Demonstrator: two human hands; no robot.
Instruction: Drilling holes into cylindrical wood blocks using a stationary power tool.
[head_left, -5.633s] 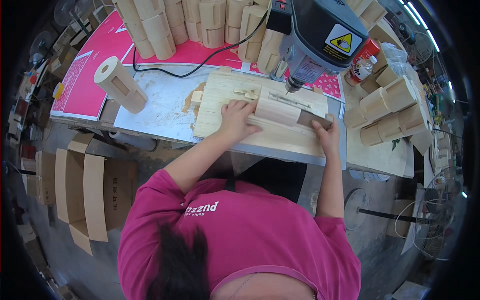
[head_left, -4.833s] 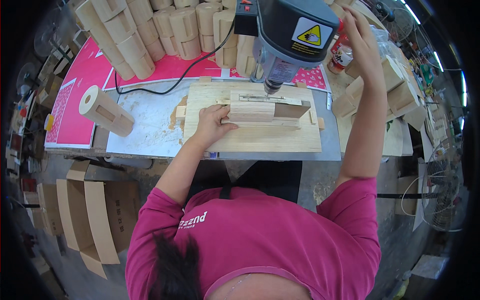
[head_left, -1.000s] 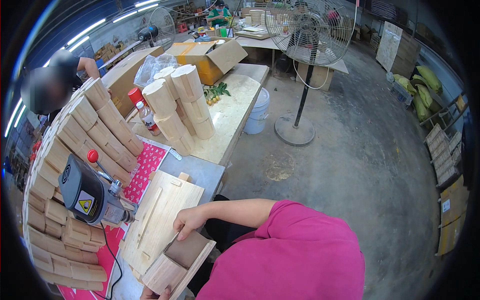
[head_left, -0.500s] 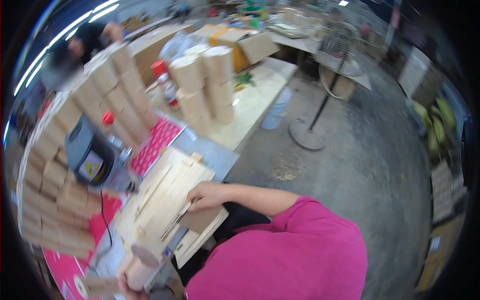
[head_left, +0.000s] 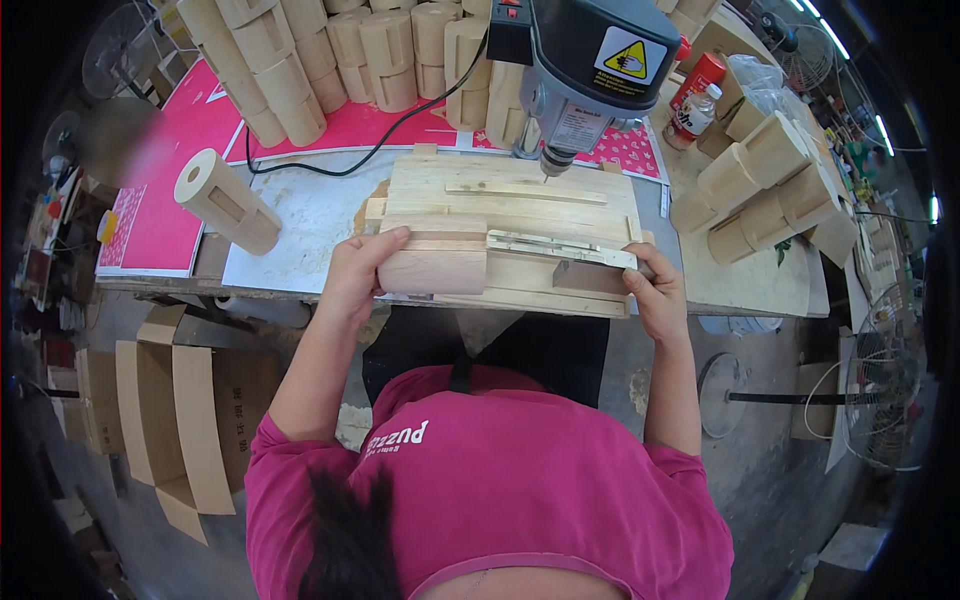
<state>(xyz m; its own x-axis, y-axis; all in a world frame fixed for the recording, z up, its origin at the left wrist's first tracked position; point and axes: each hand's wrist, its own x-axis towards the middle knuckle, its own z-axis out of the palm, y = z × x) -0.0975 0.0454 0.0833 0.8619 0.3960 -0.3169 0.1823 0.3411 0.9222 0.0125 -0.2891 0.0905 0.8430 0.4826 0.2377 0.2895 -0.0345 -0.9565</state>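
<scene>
My left hand (head_left: 358, 265) is closed round the left end of a pale wooden cylinder (head_left: 435, 268), with the thumb on top. The cylinder lies sideways at the near edge of a wooden jig board (head_left: 415, 188). Against the cylinder's right end is the tip of a long narrow strip (head_left: 560, 247), which looks metallic in places. My right hand (head_left: 655, 292) grips the strip's right end between thumb and fingers. Below the strip shows a flat brown piece (head_left: 592, 278); whether the two are joined, I cannot tell. Above the board hangs the drill press (head_left: 575, 120), its bit over the far part.
Stacked wooden cylinders (head_left: 390, 60) stand behind the board, others at the right (head_left: 770, 185). One cylinder (head_left: 228, 200) leans alone at left. A black cable (head_left: 375, 150) crosses the table. A spray can (head_left: 700, 80) and bottle (head_left: 692, 115) stand right. An open carton (head_left: 190, 420) is below left.
The view has swung from the right side to face the table. My left hand has brought the cylinder up to the jig board. My right hand now grips the strip's right end.
</scene>
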